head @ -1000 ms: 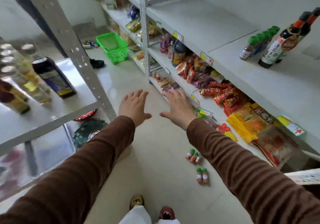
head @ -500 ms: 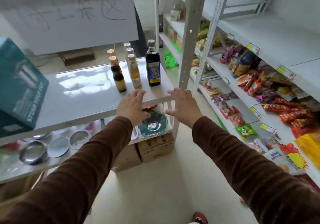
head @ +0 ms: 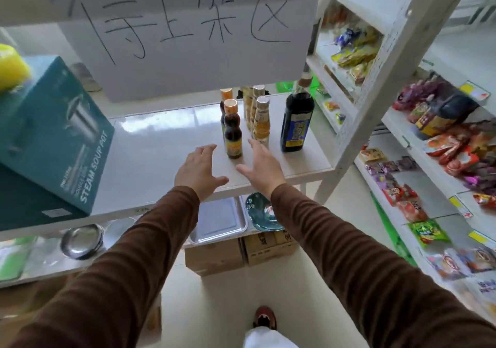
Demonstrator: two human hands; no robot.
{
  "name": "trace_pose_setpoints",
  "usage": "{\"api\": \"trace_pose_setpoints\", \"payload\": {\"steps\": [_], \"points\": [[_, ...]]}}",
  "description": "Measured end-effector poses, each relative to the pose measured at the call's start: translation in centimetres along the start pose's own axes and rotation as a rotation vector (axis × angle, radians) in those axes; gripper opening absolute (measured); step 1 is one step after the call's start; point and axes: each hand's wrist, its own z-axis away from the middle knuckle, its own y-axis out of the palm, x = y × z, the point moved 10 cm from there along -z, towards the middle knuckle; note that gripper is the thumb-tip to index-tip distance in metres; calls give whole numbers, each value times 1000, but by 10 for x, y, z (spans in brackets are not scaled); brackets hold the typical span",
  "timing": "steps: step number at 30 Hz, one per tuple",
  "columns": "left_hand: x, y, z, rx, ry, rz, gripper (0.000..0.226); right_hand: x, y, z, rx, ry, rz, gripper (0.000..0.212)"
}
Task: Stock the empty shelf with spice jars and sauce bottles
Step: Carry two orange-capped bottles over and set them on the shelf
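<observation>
A: Both hands are out flat and empty, left hand (head: 200, 169) and right hand (head: 261, 169), either side of the small dark sauce bottle (head: 233, 130) at centre frame on the white staging shelf (head: 150, 159).

B: What's the risk?

A: The bottles stand tightly bunched. The pale amber bottles (head: 261, 122) are just behind the right fingertips, and the tall soy sauce bottle (head: 296, 118) stands right of them. I think a hurried reach could clip one neck and topple its neighbours.
</observation>
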Motion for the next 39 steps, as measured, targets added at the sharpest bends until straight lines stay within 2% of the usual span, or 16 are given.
{"api": "trace_pose_setpoints", "payload": {"steps": [5,9,17,21,24,30,33,39], "points": [[32,-1,-33,1,-26,55,90,0,26,-47,-32,121,-174,79],[47,-2,-63,10,0,99,84,-6,41,-73,-114,222,-220,84],[47,1,-130,53,79,186,76,-9,43,-86,-303,254,-266,56],[43,11,-159,85,81,216,75,-13,37,-72,-356,251,-275,58],[36,25,-171,120,50,328,78,-18,35,-51,-374,243,-267,59],[12,35,-178,56,58,610,46,-27,31,-16,-395,255,-233,56],[12,33,-180,12,45,622,40,-33,28,-3,-414,275,-239,51],[20,31,-157,40,82,606,45,-39,17,21,-451,317,-240,49]]}}
